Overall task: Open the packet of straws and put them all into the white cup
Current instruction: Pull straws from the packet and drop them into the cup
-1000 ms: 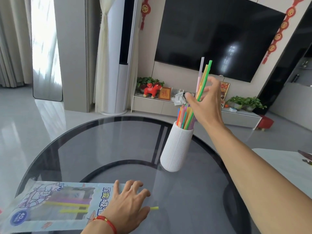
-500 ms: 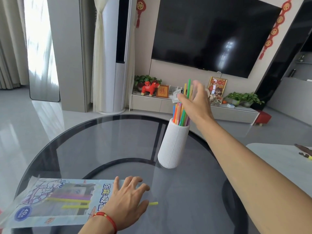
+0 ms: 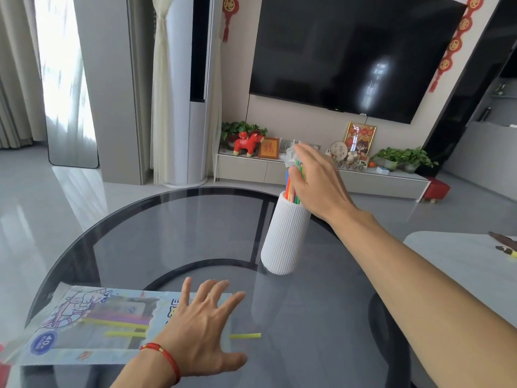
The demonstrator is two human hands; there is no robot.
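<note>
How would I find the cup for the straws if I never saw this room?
Look at the round dark glass table. Near its far right edge stands the white cup, tall and ribbed, with colourful straws poking out. Nothing else on the table stands upright.

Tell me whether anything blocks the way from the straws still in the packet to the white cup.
Nothing visible does. The leftover straws lie in the packet under the left hand, and bare glass table stretches from there to the white cup. Only the right hand hovers at the cup's mouth over the straws already inside.
</note>
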